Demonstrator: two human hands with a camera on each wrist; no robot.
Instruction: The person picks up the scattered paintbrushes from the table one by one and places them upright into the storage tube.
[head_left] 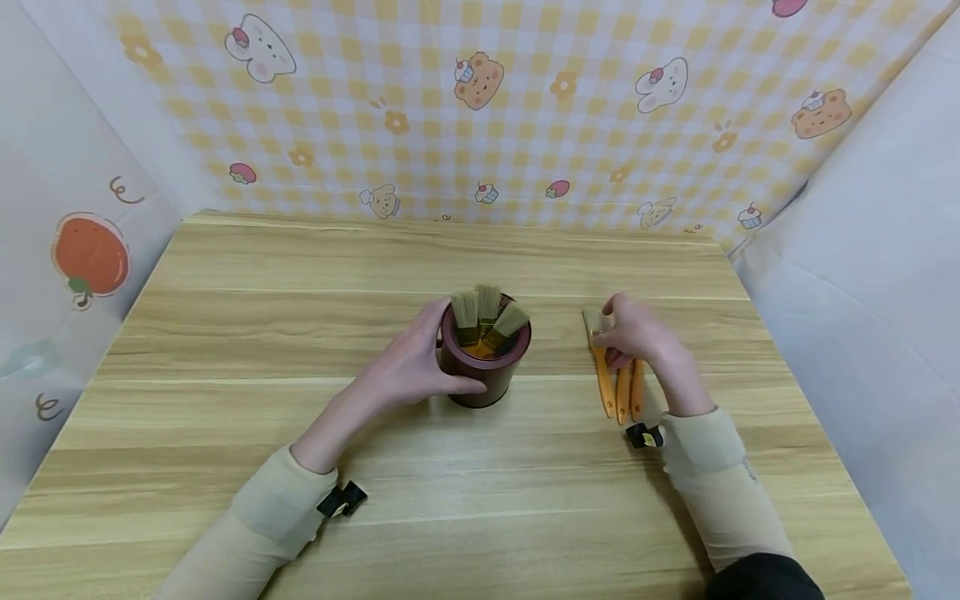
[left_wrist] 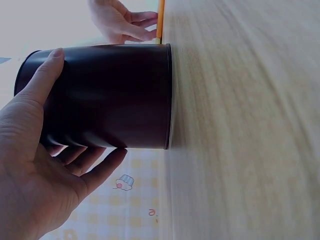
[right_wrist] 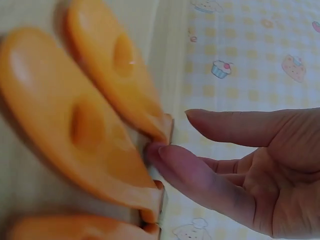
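A dark maroon can (head_left: 480, 385) stands upright on the table, with several bristle-ended paintbrushes (head_left: 486, 321) sticking out of its top. My left hand (head_left: 408, 358) grips the can around its side, thumb in front and fingers behind, as the left wrist view also shows on the can (left_wrist: 110, 95). To the right, three orange-handled paintbrushes (head_left: 622, 392) lie side by side. My right hand (head_left: 636, 333) is over their bristle ends. In the right wrist view the thumb and finger of this hand (right_wrist: 245, 170) stand apart, one fingertip at the neck of an orange handle (right_wrist: 100, 135).
The wood-grain table (head_left: 225, 400) runs back to a yellow checked cloth (head_left: 427, 158) with cartoon prints. White sheets hang at the left (head_left: 45, 167) and right (head_left: 885, 275). A small black device (head_left: 342, 500) is strapped at the left cuff, another (head_left: 645, 436) at the right.
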